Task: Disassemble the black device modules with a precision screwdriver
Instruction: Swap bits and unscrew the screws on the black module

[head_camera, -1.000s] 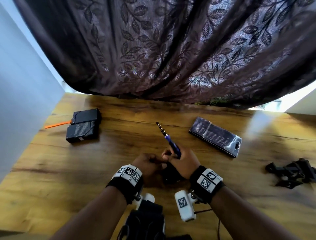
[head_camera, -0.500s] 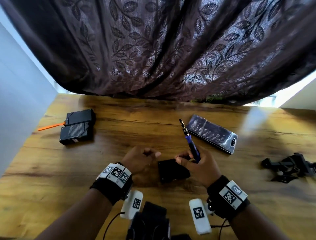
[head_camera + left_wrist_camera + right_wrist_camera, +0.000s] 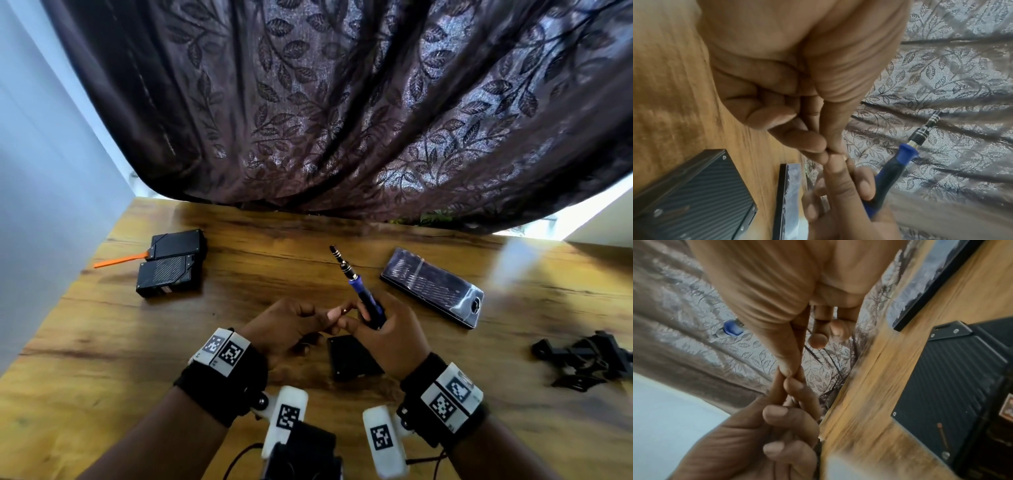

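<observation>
A flat black module [image 3: 352, 359] lies on the wooden table [image 3: 102, 342] just under my hands; its ribbed face shows in the wrist views [image 3: 690, 194] [image 3: 947, 386]. My right hand [image 3: 356, 320] grips the blue-handled precision screwdriver [image 3: 368, 305], shaft pointing up and away. My left hand [image 3: 329, 317] has thumb and forefinger pinched together, touching the right hand's fingertips above the module. A tiny brass-coloured screw [image 3: 344, 310] shows at that pinch. The left wrist view shows the pinch [image 3: 826, 151] beside the screwdriver [image 3: 892, 168].
Two more black modules [image 3: 171, 263] sit at the back left with an orange pry tool [image 3: 120, 260]. A clear bit case [image 3: 435, 287] lies behind my right hand. Loose black bracket parts [image 3: 589, 359] are at the far right. A dark curtain [image 3: 342, 120] hangs over the table's far edge.
The hands were apart beside the module half a second ago. Both have risen and come together, fingertips meeting above it. The screwdriver has stayed in the right hand.
</observation>
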A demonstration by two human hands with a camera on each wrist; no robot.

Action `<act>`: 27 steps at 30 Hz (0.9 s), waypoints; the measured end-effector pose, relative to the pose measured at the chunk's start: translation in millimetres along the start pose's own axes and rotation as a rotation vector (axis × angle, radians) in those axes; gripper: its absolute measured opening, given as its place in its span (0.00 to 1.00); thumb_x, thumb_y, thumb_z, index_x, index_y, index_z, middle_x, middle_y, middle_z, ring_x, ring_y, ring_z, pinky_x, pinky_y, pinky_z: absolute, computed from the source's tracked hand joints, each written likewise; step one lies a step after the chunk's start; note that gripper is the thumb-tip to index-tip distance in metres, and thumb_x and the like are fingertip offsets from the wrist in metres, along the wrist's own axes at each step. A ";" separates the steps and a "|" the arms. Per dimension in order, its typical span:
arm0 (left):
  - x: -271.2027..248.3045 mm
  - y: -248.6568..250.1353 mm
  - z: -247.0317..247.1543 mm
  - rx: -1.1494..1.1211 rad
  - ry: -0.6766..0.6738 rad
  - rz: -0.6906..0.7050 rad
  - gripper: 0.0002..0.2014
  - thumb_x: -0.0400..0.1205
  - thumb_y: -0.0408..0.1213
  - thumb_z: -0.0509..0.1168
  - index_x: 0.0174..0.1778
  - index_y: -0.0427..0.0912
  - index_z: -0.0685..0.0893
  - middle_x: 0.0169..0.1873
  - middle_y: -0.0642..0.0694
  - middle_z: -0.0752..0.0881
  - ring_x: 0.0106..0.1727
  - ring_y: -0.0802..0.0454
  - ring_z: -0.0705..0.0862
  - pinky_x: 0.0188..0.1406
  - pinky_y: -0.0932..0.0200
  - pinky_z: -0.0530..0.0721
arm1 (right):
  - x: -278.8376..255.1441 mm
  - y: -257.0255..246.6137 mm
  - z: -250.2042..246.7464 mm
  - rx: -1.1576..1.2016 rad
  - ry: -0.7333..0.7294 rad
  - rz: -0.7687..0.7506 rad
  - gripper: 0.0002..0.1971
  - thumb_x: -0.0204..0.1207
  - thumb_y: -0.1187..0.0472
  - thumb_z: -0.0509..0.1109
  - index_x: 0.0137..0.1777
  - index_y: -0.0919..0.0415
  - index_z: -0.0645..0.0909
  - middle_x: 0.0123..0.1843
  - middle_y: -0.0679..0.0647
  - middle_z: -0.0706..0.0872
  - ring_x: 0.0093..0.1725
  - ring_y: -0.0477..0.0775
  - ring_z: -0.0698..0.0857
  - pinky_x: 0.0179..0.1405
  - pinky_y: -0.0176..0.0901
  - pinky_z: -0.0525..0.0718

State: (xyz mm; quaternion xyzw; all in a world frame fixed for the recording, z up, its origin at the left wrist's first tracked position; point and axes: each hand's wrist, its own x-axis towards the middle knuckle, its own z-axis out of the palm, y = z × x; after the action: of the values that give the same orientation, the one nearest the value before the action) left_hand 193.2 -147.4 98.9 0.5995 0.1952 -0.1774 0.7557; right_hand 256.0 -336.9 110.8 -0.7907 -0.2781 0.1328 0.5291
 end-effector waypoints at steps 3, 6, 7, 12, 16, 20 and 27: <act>-0.9 -4.3 -7.9 0.006 0.052 0.015 0.10 0.70 0.49 0.77 0.38 0.47 0.95 0.39 0.46 0.90 0.31 0.58 0.82 0.28 0.63 0.73 | -0.4 -2.7 7.0 -0.131 -0.037 -0.076 0.08 0.77 0.61 0.79 0.45 0.45 0.87 0.37 0.33 0.88 0.29 0.42 0.78 0.30 0.31 0.72; -3.0 -5.0 -17.2 0.009 0.148 0.095 0.14 0.70 0.51 0.78 0.41 0.44 0.93 0.39 0.44 0.92 0.35 0.56 0.88 0.32 0.61 0.79 | -1.7 -3.3 12.1 -0.176 -0.040 -0.037 0.13 0.78 0.45 0.76 0.48 0.54 0.84 0.34 0.38 0.81 0.30 0.41 0.76 0.30 0.31 0.74; -5.0 -2.9 -21.2 0.016 0.191 0.137 0.15 0.71 0.51 0.78 0.43 0.42 0.92 0.39 0.44 0.92 0.37 0.55 0.90 0.34 0.61 0.81 | -2.9 -3.1 11.0 -0.183 -0.037 0.004 0.17 0.77 0.38 0.71 0.46 0.53 0.81 0.32 0.41 0.80 0.29 0.41 0.75 0.29 0.33 0.75; -18.2 6.1 -44.0 0.032 0.255 0.330 0.12 0.79 0.41 0.72 0.54 0.37 0.87 0.45 0.42 0.94 0.45 0.48 0.93 0.39 0.59 0.89 | -15.0 10.3 1.5 -0.283 -0.053 0.051 0.14 0.78 0.34 0.62 0.40 0.41 0.77 0.29 0.37 0.80 0.25 0.43 0.74 0.25 0.34 0.69; -19.6 4.7 -49.9 -0.041 0.234 0.377 0.14 0.76 0.38 0.73 0.54 0.35 0.85 0.46 0.39 0.94 0.47 0.45 0.93 0.40 0.58 0.90 | -20.7 20.6 2.3 -0.316 -0.083 0.055 0.16 0.77 0.34 0.62 0.44 0.43 0.81 0.30 0.37 0.81 0.26 0.43 0.76 0.26 0.32 0.70; -21.8 3.8 -49.3 -0.064 0.198 0.410 0.15 0.74 0.36 0.73 0.53 0.33 0.85 0.44 0.36 0.93 0.46 0.45 0.93 0.40 0.60 0.90 | -22.6 20.3 4.4 -0.311 -0.071 0.031 0.13 0.77 0.34 0.64 0.40 0.41 0.78 0.29 0.37 0.80 0.26 0.44 0.75 0.25 0.33 0.69; -24.1 3.6 -51.8 0.004 0.192 0.423 0.13 0.74 0.34 0.73 0.52 0.32 0.86 0.43 0.35 0.93 0.47 0.43 0.94 0.42 0.60 0.90 | -23.2 20.6 4.7 -0.330 -0.090 0.016 0.16 0.77 0.32 0.63 0.40 0.43 0.78 0.32 0.42 0.82 0.26 0.46 0.76 0.25 0.35 0.70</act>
State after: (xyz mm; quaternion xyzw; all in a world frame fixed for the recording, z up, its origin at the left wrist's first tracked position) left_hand 170.0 -95.4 103.6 0.6427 0.1358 0.0421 0.7528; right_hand 241.1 -352.7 88.1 -0.8621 -0.3133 0.1250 0.3781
